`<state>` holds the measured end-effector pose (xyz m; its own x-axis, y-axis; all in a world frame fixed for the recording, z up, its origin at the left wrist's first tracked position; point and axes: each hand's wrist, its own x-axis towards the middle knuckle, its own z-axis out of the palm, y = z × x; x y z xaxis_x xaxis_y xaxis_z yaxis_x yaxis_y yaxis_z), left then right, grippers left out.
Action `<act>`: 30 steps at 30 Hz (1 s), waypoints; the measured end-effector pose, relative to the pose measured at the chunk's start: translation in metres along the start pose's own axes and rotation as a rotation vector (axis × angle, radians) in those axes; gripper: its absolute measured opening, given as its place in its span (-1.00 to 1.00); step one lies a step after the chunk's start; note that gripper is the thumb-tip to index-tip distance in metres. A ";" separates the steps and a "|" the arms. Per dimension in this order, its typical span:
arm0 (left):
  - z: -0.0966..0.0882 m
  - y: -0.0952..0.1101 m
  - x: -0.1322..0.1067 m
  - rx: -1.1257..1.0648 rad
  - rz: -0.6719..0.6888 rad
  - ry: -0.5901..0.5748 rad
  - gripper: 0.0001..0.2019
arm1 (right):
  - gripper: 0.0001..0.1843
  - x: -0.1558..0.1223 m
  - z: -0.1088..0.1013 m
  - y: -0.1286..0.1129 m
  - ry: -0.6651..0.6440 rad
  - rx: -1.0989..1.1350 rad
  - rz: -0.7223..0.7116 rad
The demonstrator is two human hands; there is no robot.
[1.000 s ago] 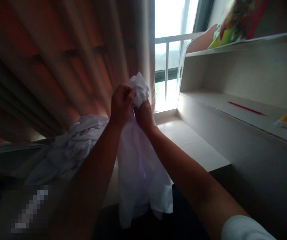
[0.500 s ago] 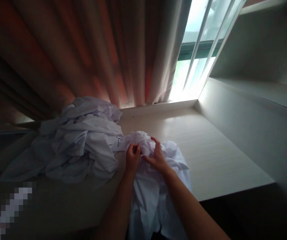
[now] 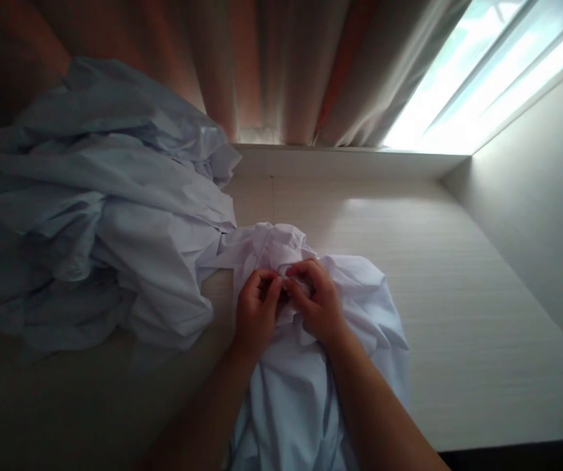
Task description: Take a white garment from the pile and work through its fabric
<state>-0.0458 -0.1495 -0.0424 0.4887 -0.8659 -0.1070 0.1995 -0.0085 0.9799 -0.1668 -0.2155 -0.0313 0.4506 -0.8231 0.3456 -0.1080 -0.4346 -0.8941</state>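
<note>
**Item: white garment, crumpled, held on tabletop**

Principal object. White garment [image 3: 369,314], thin woven cloth, matte, heavily creased. Its upper part is bunched into a soft, rounded mound on the tabletop. The rest trails toward the viewer between the forearms and hangs over the near edge. Which part of the garment is uppermost cannot be told; the light is dim and the folds are muddled.

Hands. Left hand [image 3: 256,314] is curled, its fingertips closed on a small fold at the top of the mound. Right hand [image 3: 318,304] is likewise curled, thumb and fingers pinching the same bunched fold from the other side. The two hands are close together, fingertips nearly meeting, and both forearms are bare.

Adjacent. Heap of cloth [image 3: 104,216], white to pale blue, large and loosely piled, with broad soft ridges and deep shadowed creases. It lies to the left of the garment, and one edge appears to touch it.

Support. Tabletop [image 3: 458,294], pale laminate with a fine straight grain, flat and smooth, with a low raised lip along its far edge.

Surroundings. Curtain [image 3: 286,65], heavy fabric in reddish-brown tones, hangs in long vertical pleats behind the table. Window [image 3: 482,85], bright, with pale bars, is at upper right. Side panel [image 3: 546,216], plain and light-coloured, rises along the right edge of the tabletop.
</note>
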 end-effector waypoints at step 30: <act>0.008 0.006 -0.012 -0.122 -0.040 -0.002 -0.76 | -0.91 -0.005 -0.003 -0.005 0.029 0.091 0.146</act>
<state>-0.0571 -0.1429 -0.0340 0.4765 -0.8671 -0.1451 0.3205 0.0177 0.9471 -0.1712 -0.2108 -0.0272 0.4105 -0.8857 0.2171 -0.0891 -0.2759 -0.9570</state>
